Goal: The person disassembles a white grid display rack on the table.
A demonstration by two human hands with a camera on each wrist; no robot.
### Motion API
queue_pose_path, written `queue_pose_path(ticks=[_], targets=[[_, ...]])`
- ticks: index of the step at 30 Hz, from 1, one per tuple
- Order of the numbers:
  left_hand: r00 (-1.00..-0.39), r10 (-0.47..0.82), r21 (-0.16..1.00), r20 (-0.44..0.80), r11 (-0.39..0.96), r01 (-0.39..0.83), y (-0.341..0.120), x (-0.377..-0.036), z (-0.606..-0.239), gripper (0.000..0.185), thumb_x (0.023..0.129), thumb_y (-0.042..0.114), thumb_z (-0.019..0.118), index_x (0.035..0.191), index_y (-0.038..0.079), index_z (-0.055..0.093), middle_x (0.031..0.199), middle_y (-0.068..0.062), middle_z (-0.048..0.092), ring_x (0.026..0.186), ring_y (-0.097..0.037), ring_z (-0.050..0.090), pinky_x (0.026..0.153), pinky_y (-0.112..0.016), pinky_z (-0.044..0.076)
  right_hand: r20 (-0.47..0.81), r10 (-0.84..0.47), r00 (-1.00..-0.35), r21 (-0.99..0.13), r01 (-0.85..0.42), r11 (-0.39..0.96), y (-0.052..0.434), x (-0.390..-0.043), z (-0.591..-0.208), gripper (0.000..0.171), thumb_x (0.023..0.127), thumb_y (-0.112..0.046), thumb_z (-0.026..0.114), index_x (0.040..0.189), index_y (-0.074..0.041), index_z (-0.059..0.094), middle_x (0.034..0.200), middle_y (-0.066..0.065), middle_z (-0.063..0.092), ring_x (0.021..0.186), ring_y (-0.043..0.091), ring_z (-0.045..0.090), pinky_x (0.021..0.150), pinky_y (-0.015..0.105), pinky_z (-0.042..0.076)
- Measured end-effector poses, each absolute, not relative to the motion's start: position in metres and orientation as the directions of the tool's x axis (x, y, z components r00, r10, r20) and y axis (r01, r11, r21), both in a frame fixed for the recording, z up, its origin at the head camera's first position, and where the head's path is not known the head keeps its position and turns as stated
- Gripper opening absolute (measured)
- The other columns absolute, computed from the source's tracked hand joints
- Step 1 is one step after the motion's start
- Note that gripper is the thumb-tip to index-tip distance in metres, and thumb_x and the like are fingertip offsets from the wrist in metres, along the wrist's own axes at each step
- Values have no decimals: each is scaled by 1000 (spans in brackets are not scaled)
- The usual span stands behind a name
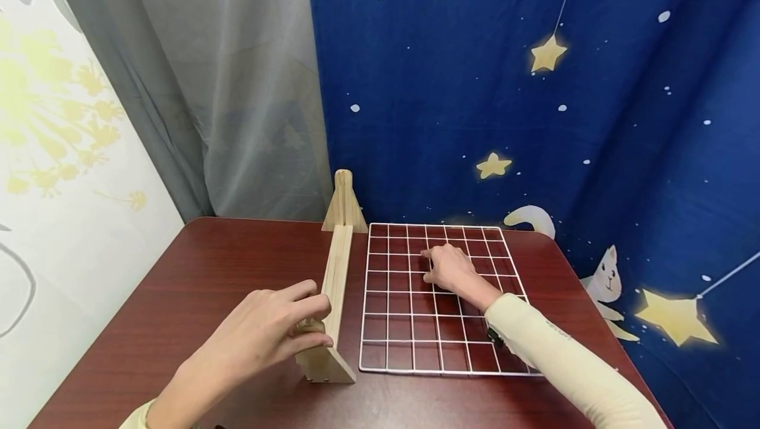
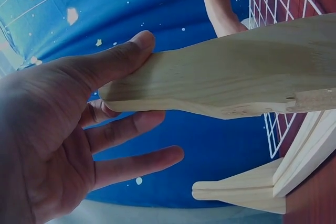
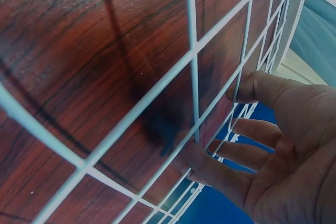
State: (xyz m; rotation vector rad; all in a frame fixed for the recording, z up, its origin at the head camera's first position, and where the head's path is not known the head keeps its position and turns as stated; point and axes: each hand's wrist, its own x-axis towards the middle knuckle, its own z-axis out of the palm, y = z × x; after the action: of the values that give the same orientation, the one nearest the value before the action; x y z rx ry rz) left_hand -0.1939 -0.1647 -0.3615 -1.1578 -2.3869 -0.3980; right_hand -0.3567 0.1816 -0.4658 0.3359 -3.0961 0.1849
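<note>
Two hands, one wooden stand, one white wire grid on a dark red tabletop.

Left hand (image 1: 267,330) grasps the near end foot of the wooden stand (image 1: 335,284), thumb on top and fingers loosely curled on its left side; the left wrist view shows the thumb pressed on the foot's tip. The stand has one long rail and two triangular feet, running from near the front edge to the back edge, about mid-table. Right hand (image 1: 451,269) lies on the wire grid (image 1: 410,350), fingers bent with tips through or on the wires; whether it pinches a wire, cannot tell. The grid lies flat, just right of the stand, reaching the back edge.
</note>
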Motion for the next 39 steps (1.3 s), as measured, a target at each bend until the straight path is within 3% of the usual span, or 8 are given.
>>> queue_pose_path(ticks=[12,21,33,39], targets=[[-515,659,51,549,588,807,-164,-193,-365,29,79,51,72,83,30,52,78,19,37,51,12,30,49,-5,24,11,-196,-981,-102,-196,975,178,-363,-470,57,68,-24,77,124,-24,66,116,12,70,73,28,66,51,36,47],[-456,643,27,615,561,828,-162,-194,-366,32,72,45,80,80,30,52,77,19,36,54,16,23,50,-2,19,17,-230,-973,-93,-231,968,176,-364,-470,55,69,-14,70,124,-20,66,115,10,71,86,36,70,65,44,55],[-485,643,44,593,576,816,-163,-193,-368,31,75,46,78,81,30,52,79,21,33,52,14,27,50,-2,20,-44,-235,-971,-103,-230,968,172,-368,-468,52,74,-14,72,126,-16,65,123,9,67,105,34,66,84,45,56],[-475,642,48,602,565,824,-162,-194,-368,33,74,45,79,79,29,51,78,20,34,51,16,28,49,-2,19,-65,-197,-978,-110,-190,976,169,-368,-468,53,74,-13,72,127,-18,64,125,10,66,107,37,65,82,47,56]])
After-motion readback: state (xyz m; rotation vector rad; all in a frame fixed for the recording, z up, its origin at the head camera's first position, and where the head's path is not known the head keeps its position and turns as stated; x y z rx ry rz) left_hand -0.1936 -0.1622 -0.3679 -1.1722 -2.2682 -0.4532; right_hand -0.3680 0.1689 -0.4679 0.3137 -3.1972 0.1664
